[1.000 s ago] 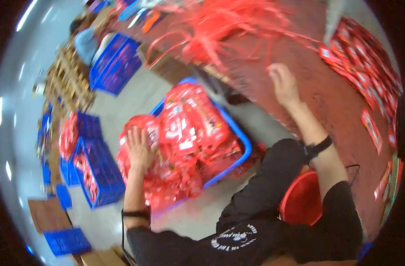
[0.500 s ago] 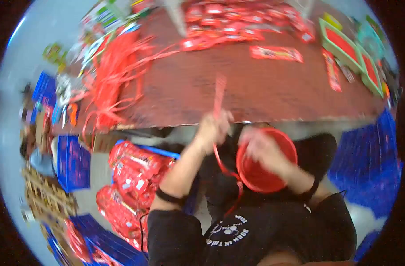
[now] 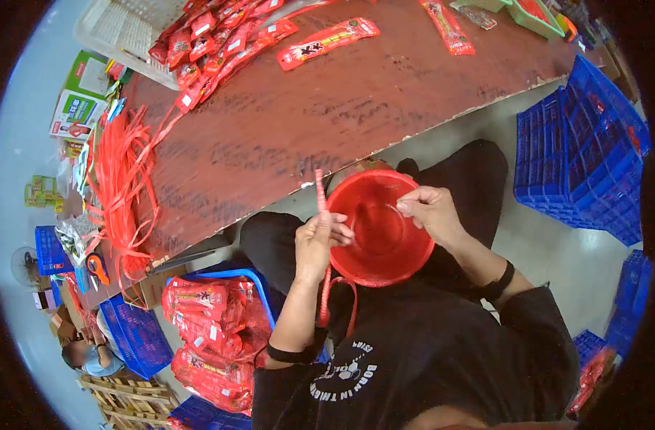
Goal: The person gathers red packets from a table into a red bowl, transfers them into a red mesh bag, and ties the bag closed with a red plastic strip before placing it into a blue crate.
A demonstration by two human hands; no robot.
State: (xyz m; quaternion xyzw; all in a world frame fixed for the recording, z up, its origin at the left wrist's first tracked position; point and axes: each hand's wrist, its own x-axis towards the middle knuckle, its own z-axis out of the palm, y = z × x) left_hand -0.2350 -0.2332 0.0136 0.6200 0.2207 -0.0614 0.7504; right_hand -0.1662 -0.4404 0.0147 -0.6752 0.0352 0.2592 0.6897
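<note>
My left hand [image 3: 314, 247] is closed round a long red plastic ribbon [image 3: 320, 190]. One end sticks up towards the table edge, and the rest hangs down in a loop against the black shirt. A round red bucket [image 3: 345, 269] sits on the lap between both hands. At its right rim, my right hand [image 3: 433, 215] has thumb and fingertips pinched together over the opening. What lies in that pinch, if anything, is too small to make out. The bucket's bottom is in shadow.
On the brown table [image 3: 256, 154] lie a bundle of red ribbons [image 3: 120, 186], heaped red snack packets [image 3: 206, 54] and a single packet [image 3: 327, 43]. A crate of red packages [image 3: 206, 315] stands below left. Blue crates [image 3: 578, 150] are at right. A person [image 3: 98, 358] sits far left.
The view has turned and moved closer to the bucket. My right hand has gone from a blur over the bucket to a pinch at its right rim. My left hand still holds the ribbon.
</note>
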